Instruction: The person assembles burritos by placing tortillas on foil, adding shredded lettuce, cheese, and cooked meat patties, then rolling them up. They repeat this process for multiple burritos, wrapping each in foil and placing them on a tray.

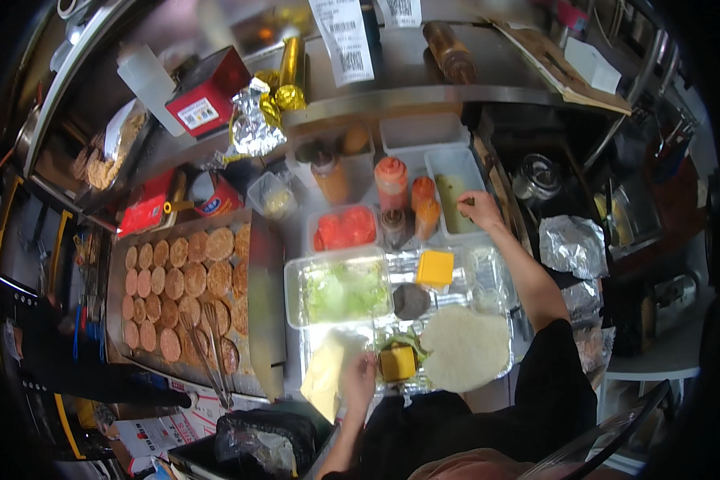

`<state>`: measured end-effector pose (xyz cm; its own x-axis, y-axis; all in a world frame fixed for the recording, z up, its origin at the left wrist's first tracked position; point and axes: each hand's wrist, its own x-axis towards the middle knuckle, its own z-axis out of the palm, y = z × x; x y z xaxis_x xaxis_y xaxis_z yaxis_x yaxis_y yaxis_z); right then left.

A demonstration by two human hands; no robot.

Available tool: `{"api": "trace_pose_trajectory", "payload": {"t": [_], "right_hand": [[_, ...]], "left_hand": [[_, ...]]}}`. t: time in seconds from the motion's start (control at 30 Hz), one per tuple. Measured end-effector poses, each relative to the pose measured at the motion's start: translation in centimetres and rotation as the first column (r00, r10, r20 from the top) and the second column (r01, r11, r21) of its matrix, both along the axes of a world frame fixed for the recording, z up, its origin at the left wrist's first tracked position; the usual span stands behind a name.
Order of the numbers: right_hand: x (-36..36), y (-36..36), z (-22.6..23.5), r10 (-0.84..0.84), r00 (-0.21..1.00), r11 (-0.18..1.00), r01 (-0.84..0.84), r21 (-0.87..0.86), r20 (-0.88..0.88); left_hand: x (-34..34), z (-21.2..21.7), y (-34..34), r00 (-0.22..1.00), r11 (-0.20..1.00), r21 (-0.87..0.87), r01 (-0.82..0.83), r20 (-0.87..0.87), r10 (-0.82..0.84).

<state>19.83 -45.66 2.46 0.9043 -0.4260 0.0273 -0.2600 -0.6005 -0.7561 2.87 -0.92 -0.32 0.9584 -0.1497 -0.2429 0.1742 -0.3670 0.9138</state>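
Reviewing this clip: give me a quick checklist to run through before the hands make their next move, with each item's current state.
1. Right hand at the clear tub with green contents: ok, fingers over its right side.
2. Piece held securely in the right hand: cannot tell, too small.
3. Left hand free of the yellow sheet: cannot tell, they are very close.
4. Flatbread laid out flat: ok.
5. Cheese slice on the flatbread: not ok, it sits beside it.
6. Tongs clear of the patties: not ok, lying across some.

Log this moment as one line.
right hand: over greenish-filled tub; left hand: beside cheese slice; flatbread: right of slice; griddle: holds patties
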Motion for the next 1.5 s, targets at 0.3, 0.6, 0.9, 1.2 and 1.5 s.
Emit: {"api": "trace_pose_trajectory", "payload": {"t": [0.3,0.6,0.9,1.2,1.5], "right_hand": [[-13.6,18.3,-0.2,0.39,0.917,0.811,-0.3,0.502,-0.082],[-17.3,27.5,-6.3,0.446,0.872,0.865,-0.363,0.347,-0.199],[-21.9,27.9,-4.8,0.316,0.939,0.934,-0.282,0.22,-0.138],[-22.5,28.5,-4.1,0.314,0.935,0.906,-0.242,0.347,-0.168],[-23.6,28.6,-5.3,0.216,0.966,0.881,-0.13,0.455,-0.142]], "left_hand": [[2.1,0.5,-2.3,0.987,0.952,-0.304,0.021,-0.147,-0.069],[2.2,-4.8,-0.3,0.981,0.975,-0.213,0.057,-0.171,-0.095],[-0.9,-3.5,-1.1,0.989,0.976,0.211,0.06,0.119,-0.087],[-1.8,-2.2,-0.5,0.946,0.948,0.241,0.208,0.199,-0.258],[-2.6,-2.2,-1.7,0.958,0.968,0.182,0.176,0.194,-0.21]]}}
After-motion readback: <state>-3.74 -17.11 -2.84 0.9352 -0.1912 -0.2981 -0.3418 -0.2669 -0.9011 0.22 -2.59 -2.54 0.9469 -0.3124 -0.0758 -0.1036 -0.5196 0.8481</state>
